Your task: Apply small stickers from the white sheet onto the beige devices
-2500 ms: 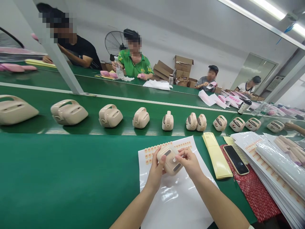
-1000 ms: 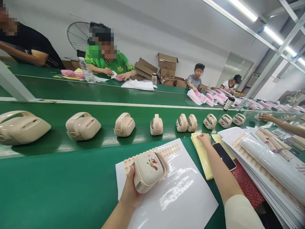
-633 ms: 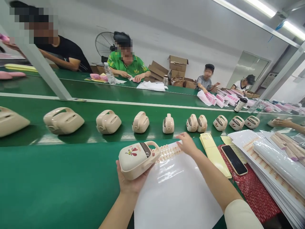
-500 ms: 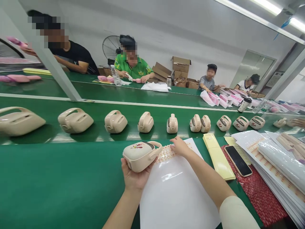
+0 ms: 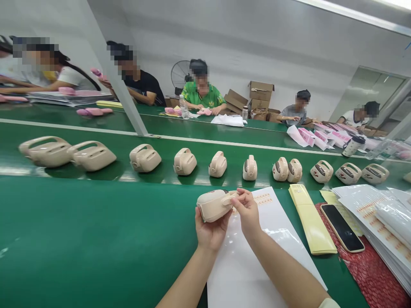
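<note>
The left hand point(image 5: 210, 229) cups a beige handled casing point(image 5: 214, 204) from below, fingers wrapped around its near end. The casing is held above the white sticker sheet point(image 5: 257, 252), its long axis running left to right, handle end toward the right. The right hand point(image 5: 248, 211) pinches narrow at that handle end, fingertips touching it; whether a sticker sits between them cannot be told. Just right lie a yellow strip stack point(image 5: 310, 220) and a phone point(image 5: 342, 221). Beyond, the conveyor belt point(image 5: 96, 201) carries a row of matching casings point(image 5: 183, 161).
</note>
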Demonstrator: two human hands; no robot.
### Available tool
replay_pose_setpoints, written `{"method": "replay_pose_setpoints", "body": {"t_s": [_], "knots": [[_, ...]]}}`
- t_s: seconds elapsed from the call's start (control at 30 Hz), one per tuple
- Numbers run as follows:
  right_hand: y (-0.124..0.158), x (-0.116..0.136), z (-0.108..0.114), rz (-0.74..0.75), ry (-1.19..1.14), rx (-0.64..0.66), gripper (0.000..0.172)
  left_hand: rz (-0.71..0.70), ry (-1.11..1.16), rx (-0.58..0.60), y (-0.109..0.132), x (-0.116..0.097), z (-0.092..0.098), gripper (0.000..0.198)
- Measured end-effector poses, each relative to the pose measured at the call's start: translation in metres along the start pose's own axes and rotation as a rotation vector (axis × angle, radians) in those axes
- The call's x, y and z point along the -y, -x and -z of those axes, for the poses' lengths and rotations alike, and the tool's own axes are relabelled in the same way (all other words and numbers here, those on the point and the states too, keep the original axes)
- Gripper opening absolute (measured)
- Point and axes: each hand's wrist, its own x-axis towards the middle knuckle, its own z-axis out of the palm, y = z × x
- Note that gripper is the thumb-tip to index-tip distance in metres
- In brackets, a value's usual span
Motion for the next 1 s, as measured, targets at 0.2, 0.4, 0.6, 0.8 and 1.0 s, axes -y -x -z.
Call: {"method": "replay_pose_setpoints", "body": {"t_s": [0.2, 0.4, 0.6, 0.8, 1.0], "knots": [[0.01, -0.004, -0.012, 0.086, 0.09, -0.136, 0.023, 0.008, 0.016, -0.028, 0.001, 0.003, 0.002, 0.066], [0.009, -0.01, -0.009, 0.133, 0.158, -0.153, 0.023, 0.018, -0.005, -0.007, 0.001, 0.005, -0.002, 0.069], [0.011, -0.013, -0.008, 0.222, 0.333, -0.148, 0.022, 0.012, -0.023, -0.005, 0.002, 0.007, -0.002, 0.073], [0.008, -0.024, 0.004, 0.465, 0.58, -0.083, 0.015, 0.026, 0.0, -0.009, 0.003, 0.009, -0.001, 0.065], [-0.001, -0.023, 0.014, 0.582, 0.633, -0.001, 0.035, 0.087, 0.031, -0.008, 0.004, 0.008, 0.003, 0.067]]}}
